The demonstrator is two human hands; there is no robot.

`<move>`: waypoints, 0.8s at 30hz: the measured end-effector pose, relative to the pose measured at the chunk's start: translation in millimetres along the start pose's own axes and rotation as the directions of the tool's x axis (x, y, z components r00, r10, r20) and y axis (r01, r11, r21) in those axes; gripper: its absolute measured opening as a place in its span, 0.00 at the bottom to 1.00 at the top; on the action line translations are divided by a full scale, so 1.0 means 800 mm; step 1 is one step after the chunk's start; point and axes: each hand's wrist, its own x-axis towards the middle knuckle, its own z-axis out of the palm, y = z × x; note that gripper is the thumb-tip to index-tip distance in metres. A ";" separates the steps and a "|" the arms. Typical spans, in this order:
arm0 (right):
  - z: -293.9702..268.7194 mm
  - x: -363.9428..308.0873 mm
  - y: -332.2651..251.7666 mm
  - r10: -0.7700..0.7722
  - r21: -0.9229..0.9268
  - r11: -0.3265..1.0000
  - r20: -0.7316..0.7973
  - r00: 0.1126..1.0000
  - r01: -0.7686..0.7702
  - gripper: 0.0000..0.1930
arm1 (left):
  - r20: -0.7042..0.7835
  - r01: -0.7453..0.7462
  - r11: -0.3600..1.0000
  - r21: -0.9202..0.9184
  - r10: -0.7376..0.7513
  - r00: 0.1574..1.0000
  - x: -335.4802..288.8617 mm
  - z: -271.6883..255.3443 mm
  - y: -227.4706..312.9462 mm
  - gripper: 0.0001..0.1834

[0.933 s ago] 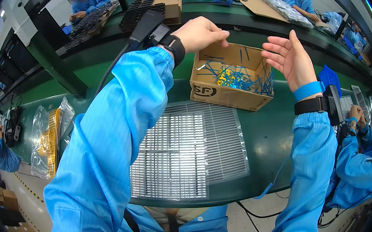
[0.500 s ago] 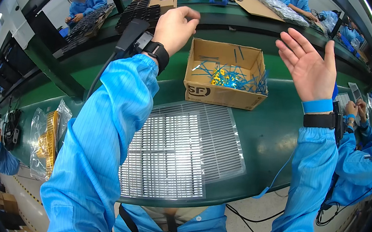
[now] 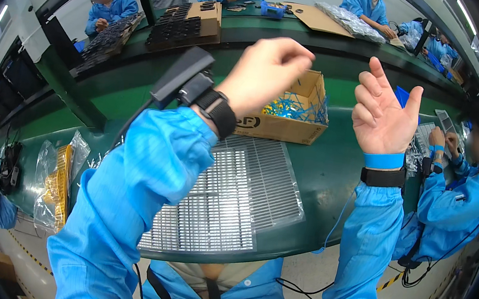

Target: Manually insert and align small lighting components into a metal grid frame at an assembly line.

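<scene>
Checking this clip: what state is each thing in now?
Left hand: fingers curled; contents unclear.
Right hand: palm showing, fingers loosely bent, nothing visible in it.
Cardboard box: open, holding blue strips; partly hidden.
Slatted sheets: flat on the green table, overlapping.
Yellow panel: beside or inside clear plastic; unclear which.

Printed mark (image 3: 252, 121): located at 12 o'clock, just above the centre of the view, on the near wall of the cardboard box (image 3: 291, 132). Form: large dark capital letters with a dark curved line closing their right side. The left hand (image 3: 267, 73) and wrist strap (image 3: 220, 113) adjoin the mark and overlap the box. Floor marking: yellow-and-black striped tape (image 3: 31, 251) at 8 o'clock; matching stripes at 4 and 5 o'clock. No other lettering is legible.
</scene>
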 end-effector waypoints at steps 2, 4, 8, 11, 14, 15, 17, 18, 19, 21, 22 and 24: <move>0.003 0.004 0.006 0.009 -0.026 1.000 -0.041 0.999 -0.010 0.46 | 0.107 0.065 0.980 -0.186 -0.045 0.993 -0.005 0.019 0.015 0.18; 0.005 0.011 0.018 0.022 -0.050 0.998 -0.060 0.998 -0.025 0.48 | 0.190 0.175 0.906 -0.386 -0.108 0.976 -0.010 0.031 0.021 0.19; -0.009 0.019 0.034 0.027 -0.109 0.993 -0.095 0.995 -0.037 0.49 | 0.110 0.209 0.841 -0.500 -0.178 0.978 -0.018 0.044 0.011 0.10; -0.011 0.024 0.044 0.022 -0.193 0.980 -0.161 0.987 -0.054 0.48 | 0.098 0.258 0.837 -0.483 -0.241 0.966 -0.017 0.047 -0.004 0.08; -0.013 0.030 0.054 0.036 -0.237 0.968 -0.208 0.977 -0.086 0.47 | 0.050 0.263 0.896 -0.356 -0.263 0.963 -0.013 0.047 -0.022 0.08; -0.016 0.032 0.056 0.052 -0.242 0.965 -0.200 0.979 -0.101 0.47 | 0.051 0.266 0.896 -0.356 -0.266 0.963 -0.011 0.046 -0.028 0.08; -0.025 0.036 0.057 0.079 -0.221 0.969 -0.148 0.986 -0.110 0.47 | -0.056 0.248 0.937 -0.245 -0.269 0.961 -0.006 0.044 -0.041 0.08; -0.027 0.038 0.057 0.056 -0.249 0.963 -0.182 0.982 -0.101 0.47 | -0.072 0.237 0.946 -0.222 -0.258 0.963 -0.002 0.039 -0.048 0.09; -0.029 0.041 0.058 0.034 -0.276 0.957 -0.214 0.976 -0.094 0.46 | -0.088 0.225 0.954 -0.199 -0.246 0.965 0.002 0.032 -0.055 0.09; -0.041 0.042 0.051 0.019 -0.291 0.953 -0.228 0.974 -0.087 0.46 | -0.181 0.181 0.974 -0.134 -0.204 0.962 0.010 0.022 -0.073 0.09; -0.046 0.045 0.047 0.004 -0.309 0.948 -0.234 0.972 -0.078 0.45 | -0.205 0.221 0.974 0.043 -0.207 0.957 0.010 0.011 -0.071 0.09; -0.057 0.053 0.043 -0.044 -0.514 0.845 -0.341 0.939 -0.147 0.44 | -0.268 0.221 0.877 0.426 -0.111 0.957 0.014 -0.006 -0.082 0.08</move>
